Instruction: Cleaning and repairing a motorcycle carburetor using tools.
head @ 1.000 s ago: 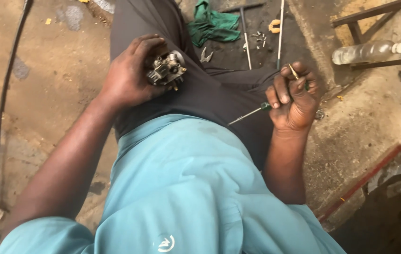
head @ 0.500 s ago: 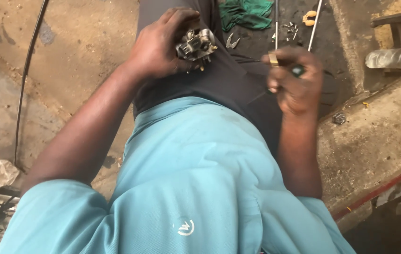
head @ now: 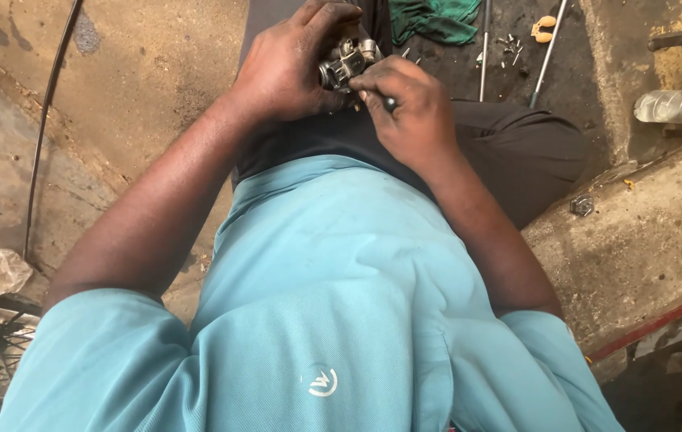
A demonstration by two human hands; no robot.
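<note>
carburetor [head: 347,62], a small grey metal casting with brass bits, sits over the person's dark-trousered lap near the top of the head view. left hand [head: 289,68] wraps it from the left, grip closed around its body. right hand [head: 409,108] presses in from the carburetor's right, grip pinched narrow on a thin screwdriver [head: 385,102] whose dark handle end shows between the fingers; its tip is hidden against the casting. it looks stiff, fairly heavy for its size, probably oily, with small fragile fittings, so the solid body is the place to hold. beyond the carburetor lie a green rag [head: 433,20], loose screws [head: 509,44] and two long metal rods [head: 545,52] on the dirty floor [head: 149,88].
</note>
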